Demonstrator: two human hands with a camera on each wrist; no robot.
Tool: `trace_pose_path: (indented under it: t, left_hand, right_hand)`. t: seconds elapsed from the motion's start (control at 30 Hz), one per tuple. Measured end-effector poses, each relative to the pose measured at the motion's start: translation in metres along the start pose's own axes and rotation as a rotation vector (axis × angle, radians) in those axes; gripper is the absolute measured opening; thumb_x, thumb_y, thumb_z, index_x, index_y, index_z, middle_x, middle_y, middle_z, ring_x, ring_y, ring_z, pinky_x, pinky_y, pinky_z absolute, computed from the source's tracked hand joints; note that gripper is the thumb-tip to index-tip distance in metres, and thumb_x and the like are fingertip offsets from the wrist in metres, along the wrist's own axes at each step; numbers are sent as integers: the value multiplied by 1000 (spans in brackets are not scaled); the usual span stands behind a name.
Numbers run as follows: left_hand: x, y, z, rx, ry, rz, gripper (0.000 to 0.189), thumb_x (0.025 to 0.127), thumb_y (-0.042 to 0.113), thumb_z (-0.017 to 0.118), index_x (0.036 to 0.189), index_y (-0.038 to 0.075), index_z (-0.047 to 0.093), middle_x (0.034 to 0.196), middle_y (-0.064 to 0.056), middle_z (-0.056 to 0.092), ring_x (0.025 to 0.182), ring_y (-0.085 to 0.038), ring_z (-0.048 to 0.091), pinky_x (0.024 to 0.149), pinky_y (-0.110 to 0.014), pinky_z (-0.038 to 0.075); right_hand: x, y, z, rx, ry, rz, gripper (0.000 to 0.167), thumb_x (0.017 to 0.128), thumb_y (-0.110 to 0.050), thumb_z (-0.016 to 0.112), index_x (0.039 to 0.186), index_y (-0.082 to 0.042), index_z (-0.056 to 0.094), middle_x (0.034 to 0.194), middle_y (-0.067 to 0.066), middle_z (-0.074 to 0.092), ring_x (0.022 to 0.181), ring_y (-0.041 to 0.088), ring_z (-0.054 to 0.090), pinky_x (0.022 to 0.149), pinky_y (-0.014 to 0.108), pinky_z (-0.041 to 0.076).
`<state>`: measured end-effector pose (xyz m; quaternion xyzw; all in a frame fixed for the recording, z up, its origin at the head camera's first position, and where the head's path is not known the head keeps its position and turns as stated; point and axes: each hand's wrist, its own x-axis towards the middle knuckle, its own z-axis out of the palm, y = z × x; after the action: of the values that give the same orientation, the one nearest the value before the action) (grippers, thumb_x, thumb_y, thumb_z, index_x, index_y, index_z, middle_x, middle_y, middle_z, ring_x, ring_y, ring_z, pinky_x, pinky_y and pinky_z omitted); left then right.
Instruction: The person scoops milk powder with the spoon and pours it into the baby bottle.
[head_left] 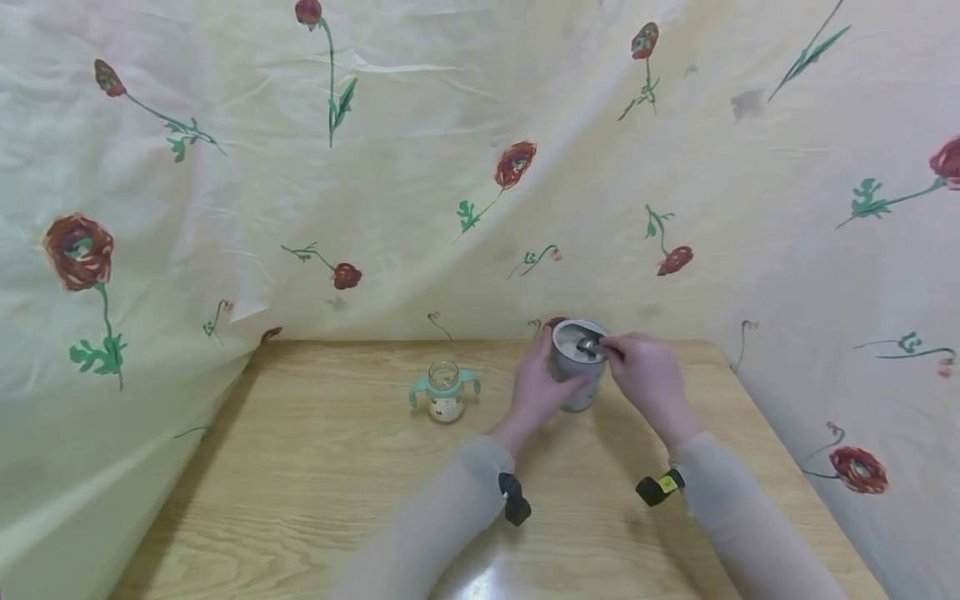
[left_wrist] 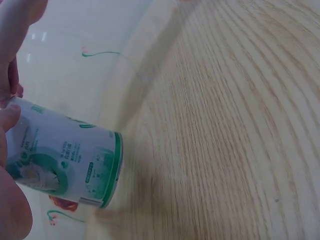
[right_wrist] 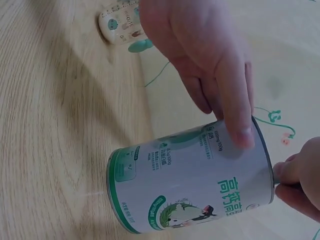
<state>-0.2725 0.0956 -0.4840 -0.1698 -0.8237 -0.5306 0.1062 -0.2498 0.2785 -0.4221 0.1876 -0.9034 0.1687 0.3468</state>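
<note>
A white and green milk powder can stands with its top uncovered near the table's back edge. My left hand grips its left side, with the thumb across the front. Over the can's mouth, my right hand pinches the handle of a metal spoon. The bowl of the spoon is inside the opening; whether it holds powder I cannot tell. Green print and a cow picture show on the can in the right wrist view. To the left stands an uncapped baby bottle with two mint-green handles.
The wooden table carries the can and bottle. Behind it and along both sides hangs a pale cloth with red flowers, close behind the can.
</note>
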Motion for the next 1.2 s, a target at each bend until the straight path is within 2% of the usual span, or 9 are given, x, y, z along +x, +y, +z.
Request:
trace_pose_path:
  t: [0.23,0.4,0.5,0.73,1.0,1.2]
  left_hand:
    - [8,-2,9,-4,25,-65,109,82,32,97,167,7,34,162,-9,51,145,-26,52,118,-39,45]
    - [11,-4,10,-70,14,-110,100,80,26,98,164,17,44,156,-1,58,141,-20,56,116,-38,47]
    - [12,-4,10,-106,0,-110,95,79,24,98,160,23,49,153,4,60,139,-17,57,115,-38,48]
    - [14,-4,10,-127,-18,-102,94,81,26,98,161,22,48,151,5,61,138,-16,58,114,-36,49]
    - [13,-4,12,-113,-16,-122,95,81,29,97,162,22,47,151,2,62,137,-17,58,113,-36,50]
    - [10,-2,11,-121,-5,-143,97,80,29,98,163,23,47,152,0,61,138,-19,58,113,-37,50]
  right_hand:
    - [3,-2,-3,0,-110,16,11,88,7,79,97,2,83,90,19,79,79,37,76,71,54,62]
    - [11,-7,-5,22,-219,61,8,91,3,80,99,3,83,93,19,79,83,38,76,75,55,63]
    - [17,-7,-7,48,-283,99,9,92,2,79,100,5,82,96,21,79,87,39,77,78,56,63]
    - [25,-7,-13,124,-403,201,12,97,-3,76,102,6,81,101,23,79,89,37,77,76,53,63]
    - [25,-7,-16,195,-443,288,16,100,-10,75,106,3,82,102,18,80,82,25,72,70,43,59]
    - [24,-7,-16,337,-446,433,22,103,-17,73,110,2,82,97,14,80,82,23,74,69,35,58]
